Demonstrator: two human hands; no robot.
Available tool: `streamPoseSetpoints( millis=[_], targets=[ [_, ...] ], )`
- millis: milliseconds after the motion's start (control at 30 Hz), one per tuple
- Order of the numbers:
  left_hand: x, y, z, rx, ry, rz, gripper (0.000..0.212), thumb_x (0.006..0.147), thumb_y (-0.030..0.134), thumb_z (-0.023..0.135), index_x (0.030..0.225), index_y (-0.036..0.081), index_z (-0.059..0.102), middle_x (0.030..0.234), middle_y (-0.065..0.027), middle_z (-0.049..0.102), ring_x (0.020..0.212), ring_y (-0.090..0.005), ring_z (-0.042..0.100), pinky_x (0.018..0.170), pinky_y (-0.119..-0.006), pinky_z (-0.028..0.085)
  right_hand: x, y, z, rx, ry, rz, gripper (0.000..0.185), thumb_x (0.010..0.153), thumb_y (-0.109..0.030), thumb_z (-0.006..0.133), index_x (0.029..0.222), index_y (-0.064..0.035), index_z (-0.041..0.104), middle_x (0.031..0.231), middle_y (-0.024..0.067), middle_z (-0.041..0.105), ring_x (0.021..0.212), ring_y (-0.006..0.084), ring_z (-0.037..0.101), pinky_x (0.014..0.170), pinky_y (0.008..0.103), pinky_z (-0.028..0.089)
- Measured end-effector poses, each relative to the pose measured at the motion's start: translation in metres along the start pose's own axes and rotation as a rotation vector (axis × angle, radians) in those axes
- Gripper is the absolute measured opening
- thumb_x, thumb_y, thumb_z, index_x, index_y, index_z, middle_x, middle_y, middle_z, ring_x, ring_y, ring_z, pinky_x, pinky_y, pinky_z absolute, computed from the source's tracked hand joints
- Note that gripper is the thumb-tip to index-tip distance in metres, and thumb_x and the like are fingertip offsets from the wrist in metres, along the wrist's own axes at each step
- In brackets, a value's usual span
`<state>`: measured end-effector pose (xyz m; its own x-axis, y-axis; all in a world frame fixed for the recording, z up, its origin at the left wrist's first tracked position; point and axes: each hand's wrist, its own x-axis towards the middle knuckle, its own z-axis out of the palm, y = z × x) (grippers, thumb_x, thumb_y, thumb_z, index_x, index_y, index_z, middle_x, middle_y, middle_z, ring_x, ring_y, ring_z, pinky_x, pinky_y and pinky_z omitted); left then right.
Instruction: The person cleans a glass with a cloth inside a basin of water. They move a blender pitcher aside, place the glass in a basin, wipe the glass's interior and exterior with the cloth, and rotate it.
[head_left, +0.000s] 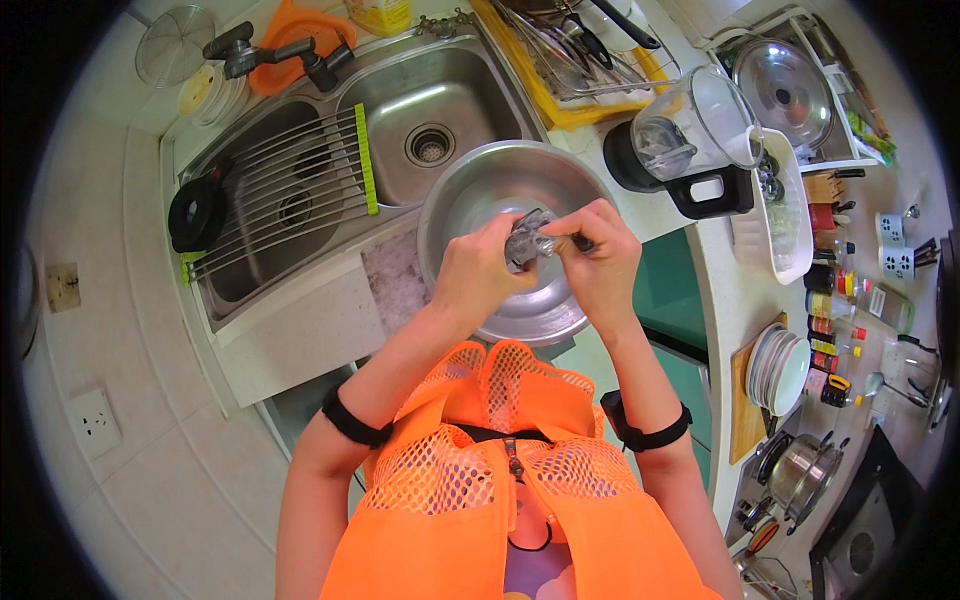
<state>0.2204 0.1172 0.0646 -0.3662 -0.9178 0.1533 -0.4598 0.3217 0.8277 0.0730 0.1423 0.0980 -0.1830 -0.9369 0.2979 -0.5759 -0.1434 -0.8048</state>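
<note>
Over a large round metal basin (480, 180) my two hands meet around a small shiny object (529, 236), clear or silvery with a dark part; its exact kind I cannot tell. My left hand (484, 259) grips its left side between thumb and fingers. The fingertips of my right hand (596, 255) pinch its right side, where a small dark piece shows beside them. The basin rests at the counter's front edge and overlaps the sink's corner. Its bottom is partly hidden under my hands.
Left lies a double steel sink (480, 97) with a roll-up drying rack (300, 187) and a black round object (196, 214). A blender jug (690, 135) stands right of the basin, near a white plastic container (776, 217). Stacked plates (787, 375) sit farther right.
</note>
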Motion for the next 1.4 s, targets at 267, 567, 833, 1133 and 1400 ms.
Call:
streamPoseSetpoints(
  millis=[267,567,833,1133,1400],
  targets=[
    [-0.003,0.016,-0.016,0.027,0.128,0.260,0.062,0.058,0.006,0.079,0.114,0.006,0.052,0.130,-0.0106,0.053,0.108,-0.0306,0.058,0.082,-0.035,0.052,-0.007,-0.020,-0.014,0.248,0.079,0.032,0.028,0.058,0.012,0.065,0.080,-0.0064,0.067,0.085,0.0052,0.062,0.075,0.0175,0.060,0.066,0.0251,0.047],
    [0.004,0.036,-0.049,-0.452,-0.270,-0.073,0.068,0.062,0.014,0.081,0.121,0.005,0.051,0.118,-0.0117,0.060,0.099,-0.0220,0.061,0.080,-0.031,0.049,-0.011,-0.025,-0.030,0.282,0.037,-0.129,0.024,0.062,0.005,0.072,0.082,-0.0065,0.069,0.088,0.0068,0.063,0.078,0.0190,0.061,0.065,0.0275,0.048],
    [-0.003,0.027,-0.028,-0.483,-0.062,0.127,0.071,0.065,0.020,0.079,0.128,0.007,0.050,0.116,-0.0145,0.059,0.103,-0.0272,0.059,0.086,-0.034,0.047,0.000,-0.055,-0.047,-0.035,-0.113,-0.151,0.024,0.064,0.004,0.072,0.085,-0.0072,0.070,0.087,0.0056,0.063,0.079,0.0175,0.062,0.065,0.0273,0.049],
    [-0.005,0.037,-0.031,-0.224,-0.058,0.110,0.068,0.063,0.015,0.076,0.126,0.007,0.051,0.111,-0.0170,0.061,0.098,-0.0342,0.060,0.084,-0.038,0.049,-0.003,-0.053,-0.034,-0.097,0.013,-0.231,0.016,0.065,0.004,0.071,0.077,-0.0058,0.067,0.080,0.0057,0.066,0.074,0.0195,0.062,0.062,0.0272,0.049],
    [0.004,0.032,-0.035,-0.189,-0.119,0.092,0.066,0.060,0.015,0.075,0.122,0.006,0.054,0.105,-0.0177,0.063,0.095,-0.0342,0.061,0.082,-0.037,0.049,-0.007,-0.053,-0.027,-0.081,-0.056,-0.499,0.016,0.058,0.005,0.067,0.068,-0.0061,0.061,0.079,0.0060,0.067,0.074,0.0237,0.063,0.063,0.0302,0.051]
  ],
)
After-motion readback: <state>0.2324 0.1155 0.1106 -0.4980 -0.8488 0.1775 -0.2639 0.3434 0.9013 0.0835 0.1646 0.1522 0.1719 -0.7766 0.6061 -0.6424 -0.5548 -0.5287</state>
